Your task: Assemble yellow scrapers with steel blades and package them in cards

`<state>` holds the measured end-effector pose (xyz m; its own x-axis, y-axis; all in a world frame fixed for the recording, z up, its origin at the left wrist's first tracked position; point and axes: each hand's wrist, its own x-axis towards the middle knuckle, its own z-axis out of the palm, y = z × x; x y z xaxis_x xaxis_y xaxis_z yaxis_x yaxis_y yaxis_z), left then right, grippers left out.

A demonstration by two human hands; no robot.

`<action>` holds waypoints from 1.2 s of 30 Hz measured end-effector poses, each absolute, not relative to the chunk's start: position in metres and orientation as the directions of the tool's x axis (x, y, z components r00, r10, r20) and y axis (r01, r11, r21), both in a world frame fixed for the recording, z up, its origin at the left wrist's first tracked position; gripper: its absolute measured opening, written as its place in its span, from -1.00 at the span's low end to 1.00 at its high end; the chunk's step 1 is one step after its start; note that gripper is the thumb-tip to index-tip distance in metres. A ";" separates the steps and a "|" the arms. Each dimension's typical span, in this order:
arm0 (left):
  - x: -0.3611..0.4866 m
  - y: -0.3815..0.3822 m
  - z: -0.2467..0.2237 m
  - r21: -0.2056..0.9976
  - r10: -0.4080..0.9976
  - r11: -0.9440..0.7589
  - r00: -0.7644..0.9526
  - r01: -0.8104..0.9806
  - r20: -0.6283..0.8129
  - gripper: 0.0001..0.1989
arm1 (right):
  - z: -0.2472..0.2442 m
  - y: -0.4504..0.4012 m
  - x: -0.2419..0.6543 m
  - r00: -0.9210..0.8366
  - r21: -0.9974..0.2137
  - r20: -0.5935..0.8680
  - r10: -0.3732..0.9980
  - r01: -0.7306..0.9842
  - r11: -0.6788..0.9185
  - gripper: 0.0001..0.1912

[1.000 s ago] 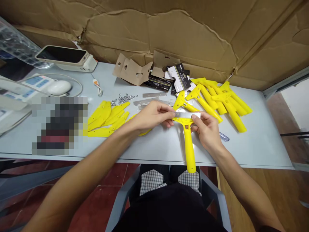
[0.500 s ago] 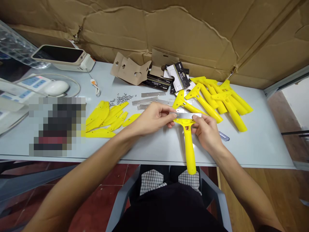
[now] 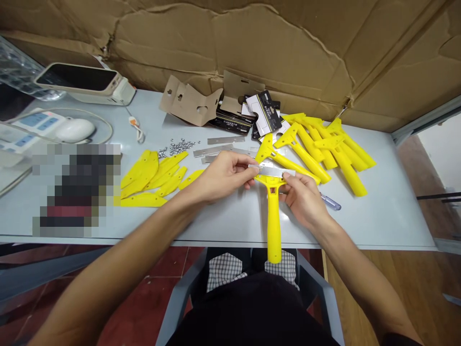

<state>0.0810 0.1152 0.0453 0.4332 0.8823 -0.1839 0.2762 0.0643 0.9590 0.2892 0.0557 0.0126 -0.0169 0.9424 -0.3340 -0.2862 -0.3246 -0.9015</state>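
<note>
A flat metal blade lies across the head of a yellow scraper handle, whose grip points toward me past the table edge. My left hand pinches the blade's left end between thumb and fingers. At the right end, my right hand has its thumb on the blade, with its fingers around the head's right side. More metal blades lie on the table just beyond my left hand. Small screws sit in a loose pile left of those blades.
Yellow pointed covers lie at the left, several yellow handles at the right. Opened cardboard packs and printed cards stand behind. A purple cutter is near my right hand. A phone rests at the back left.
The held handle has shifted slightly left and its grip has turned closer to straight toward me. The blade now slopes down a little to the right. Both hands keep their hold.
</note>
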 end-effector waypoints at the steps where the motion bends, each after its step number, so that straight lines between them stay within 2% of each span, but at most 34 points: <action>1: 0.081 0.115 0.044 0.958 0.888 0.063 0.422 0.279 -0.181 -0.87 | 0.013 0.056 0.289 -0.025 -0.896 -0.343 0.939 -0.293 -0.335 -0.73; 5: 0.081 0.116 0.040 0.961 0.896 0.048 0.414 0.272 -0.162 -0.87 | 0.012 0.056 0.291 -0.012 -0.886 -0.352 0.936 -0.319 -0.338 -0.83; 9: 0.081 0.115 0.043 0.961 0.900 0.055 0.403 0.269 -0.165 -0.88 | 0.013 0.054 0.290 -0.011 -0.881 -0.350 0.937 -0.335 -0.333 -0.79; 14: 0.085 0.115 0.044 0.966 0.896 0.174 0.377 0.192 -0.236 -0.87 | 0.013 0.053 0.289 -0.013 -0.890 -0.322 0.947 -0.336 -0.307 -0.76; 19: 0.085 0.115 0.042 0.952 0.871 0.293 0.385 0.092 -0.305 -0.76 | 0.011 0.055 0.294 0.011 -0.887 -0.317 0.948 -0.357 -0.292 -0.75; 22: 0.075 0.100 0.046 0.954 0.911 0.206 0.314 0.217 -0.268 -0.72 | 0.012 0.056 0.296 0.012 -0.867 -0.336 0.942 -0.394 -0.304 -0.72; 24: 0.062 0.081 0.049 0.942 0.955 0.083 0.242 0.326 -0.168 -0.68 | 0.012 0.056 0.297 0.022 -0.859 -0.352 0.936 -0.404 -0.314 -0.71; 26: 0.044 0.059 0.051 0.912 0.980 -0.051 0.198 0.407 -0.034 -0.73 | 0.012 0.055 0.297 0.027 -0.860 -0.364 0.931 -0.394 -0.325 -0.70; 28: 0.020 0.043 0.051 0.868 0.990 -0.117 0.127 0.483 0.062 -0.76 | 0.013 0.055 0.297 0.026 -0.862 -0.370 0.929 -0.383 -0.332 -0.71; 30: -0.009 0.038 0.047 0.819 0.993 -0.092 -0.004 0.567 0.115 -0.77 | 0.013 0.055 0.296 0.030 -0.867 -0.364 0.931 -0.376 -0.327 -0.72; 33: -0.054 0.051 0.036 0.732 0.964 0.043 -0.221 0.680 0.149 -0.75 | 0.013 0.055 0.296 0.034 -0.879 -0.347 0.937 -0.359 -0.313 -0.76; 36: -0.085 0.071 0.027 0.615 0.943 0.062 -0.248 0.786 0.221 -0.76 | 0.013 0.055 0.296 0.032 -0.888 -0.336 0.941 -0.344 -0.306 -0.78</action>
<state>-0.0847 0.0708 0.0265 -0.2476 0.9434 0.2206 0.7860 0.0624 0.6150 0.2961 0.0547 0.0130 0.0315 0.9412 -0.3364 -0.3443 -0.3058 -0.8877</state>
